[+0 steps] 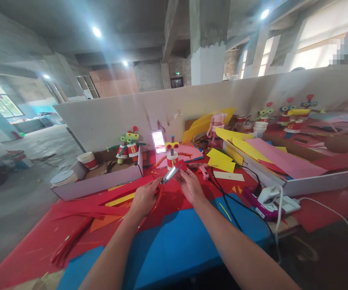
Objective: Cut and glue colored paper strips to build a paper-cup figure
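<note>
Worktop [174, 199]: red-covered, a cup figure [173, 161] standing beyond both hands
Left hand [145, 197]: fingers closed on the handles of the scissors [170, 175]
Right hand [189, 185]: fingers pinching a red piece [180, 164]
Blades: long axis slanting forward and rightward, away from the left hand
Red piece: at the blade tips, nearer the right hand

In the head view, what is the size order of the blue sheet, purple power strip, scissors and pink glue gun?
1. Blue sheet
2. Purple power strip
3. Scissors and pink glue gun, unranked: they look close, and the left hand hides part of the scissors.
</note>
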Available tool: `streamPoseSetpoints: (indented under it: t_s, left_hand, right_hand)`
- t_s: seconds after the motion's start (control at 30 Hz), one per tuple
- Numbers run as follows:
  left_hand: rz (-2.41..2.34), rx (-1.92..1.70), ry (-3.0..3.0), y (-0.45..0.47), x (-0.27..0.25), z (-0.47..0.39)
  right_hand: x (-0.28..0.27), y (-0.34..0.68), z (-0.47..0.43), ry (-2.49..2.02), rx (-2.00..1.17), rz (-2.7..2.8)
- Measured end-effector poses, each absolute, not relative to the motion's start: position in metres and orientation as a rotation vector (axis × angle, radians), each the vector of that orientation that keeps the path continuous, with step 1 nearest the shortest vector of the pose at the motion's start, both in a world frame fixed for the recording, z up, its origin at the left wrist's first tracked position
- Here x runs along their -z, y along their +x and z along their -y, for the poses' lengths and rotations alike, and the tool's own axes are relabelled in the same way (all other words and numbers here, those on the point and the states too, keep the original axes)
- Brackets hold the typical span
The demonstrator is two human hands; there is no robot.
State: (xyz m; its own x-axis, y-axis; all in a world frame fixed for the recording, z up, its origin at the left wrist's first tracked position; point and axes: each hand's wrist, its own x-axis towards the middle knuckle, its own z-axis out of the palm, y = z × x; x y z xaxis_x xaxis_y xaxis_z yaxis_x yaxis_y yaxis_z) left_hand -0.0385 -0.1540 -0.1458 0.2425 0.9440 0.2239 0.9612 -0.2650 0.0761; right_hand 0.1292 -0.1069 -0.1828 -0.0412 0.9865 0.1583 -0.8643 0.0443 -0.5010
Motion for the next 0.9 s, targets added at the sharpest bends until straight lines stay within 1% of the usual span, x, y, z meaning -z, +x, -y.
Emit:
streamPoseSetpoints:
  t_s: [0.2,0.9]
  left_hand:
    - [1.869,0.311,-2.422,-0.0385,0.1463,0.1545]
    - [1.870,0.270,-2.417,-0.0340,0.1412,0.1575]
  right_hand:
    - [0.1830,0.1306,0.1071,-0.318,-1.509,0.609]
    - [0.1871,0.1324,0.1017,-0.380,-1.478,0.566]
